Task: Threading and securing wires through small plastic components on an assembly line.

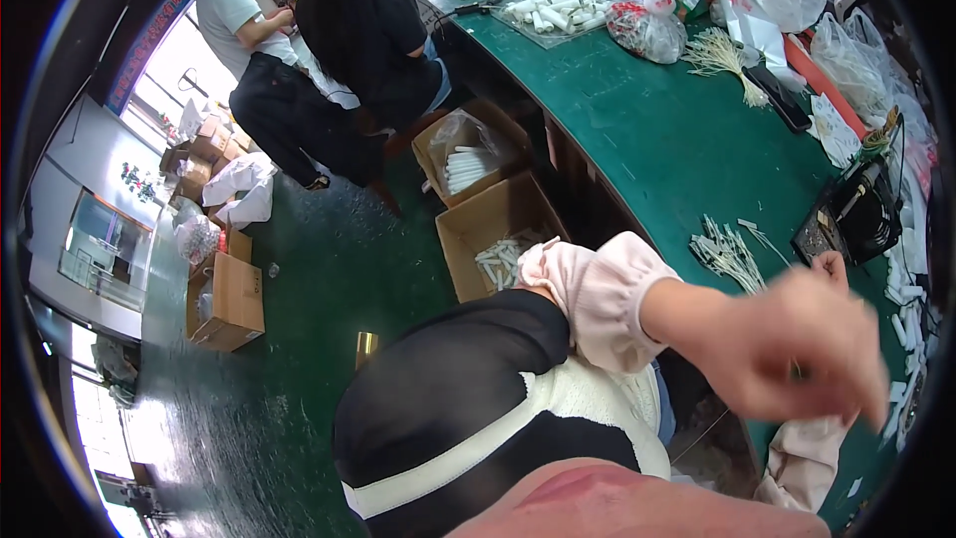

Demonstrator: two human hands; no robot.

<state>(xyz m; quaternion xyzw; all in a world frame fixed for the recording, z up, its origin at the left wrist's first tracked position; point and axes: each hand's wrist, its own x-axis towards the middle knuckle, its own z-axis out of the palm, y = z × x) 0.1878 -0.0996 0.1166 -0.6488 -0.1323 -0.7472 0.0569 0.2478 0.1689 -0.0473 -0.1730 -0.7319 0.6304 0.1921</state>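
Observation:
My left hand (787, 349) is raised over the right part of the green table (607, 130). It is blurred, its fingers curled inward; whatever they hold does not show. Behind it, my right hand (829, 265) is mostly hidden, with only some fingers showing beside a black box-shaped device (858, 207). What those fingers hold, if anything, cannot be made out. A bundle of thin white cords (729, 253) lies on the table just beyond my left wrist. Several white tubular pieces (899, 329) lie along the table's right side.
Open cardboard boxes with white tubes (468, 167) and short white pieces (503, 259) stand left of the table. Farther along lie a pile of white tubes (560, 10), plastic bags (647, 25) and another cord bundle (725, 55). Two people (373, 40) are at the far left.

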